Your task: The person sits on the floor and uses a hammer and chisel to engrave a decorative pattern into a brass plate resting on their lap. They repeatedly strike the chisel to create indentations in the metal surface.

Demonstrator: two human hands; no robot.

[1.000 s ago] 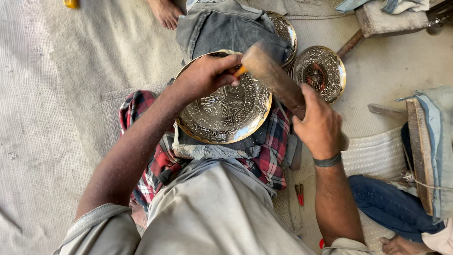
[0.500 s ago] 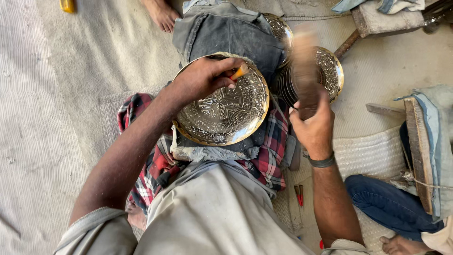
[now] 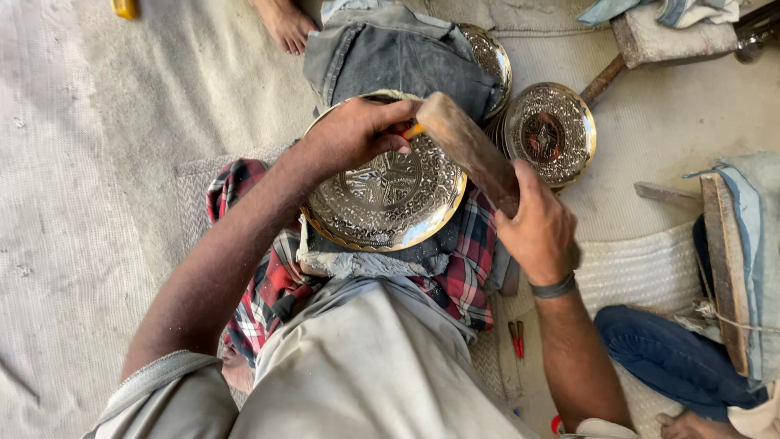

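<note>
- Wooden mallet [image 3: 471,150], raised and blurred half a second ago, is now down on the small orange-tipped punch [image 3: 413,130].
- Right hand [image 3: 538,232] clenches the mallet; left hand [image 3: 349,134] pinches the punch.
- Embossed metal plate [image 3: 382,203] rests on the checked cloth [image 3: 463,276], near centre, unmoved.

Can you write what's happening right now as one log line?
left hand: holds small orange-tipped tool on engraved metal plate | right hand: grips wooden mallet, head at tool
</note>
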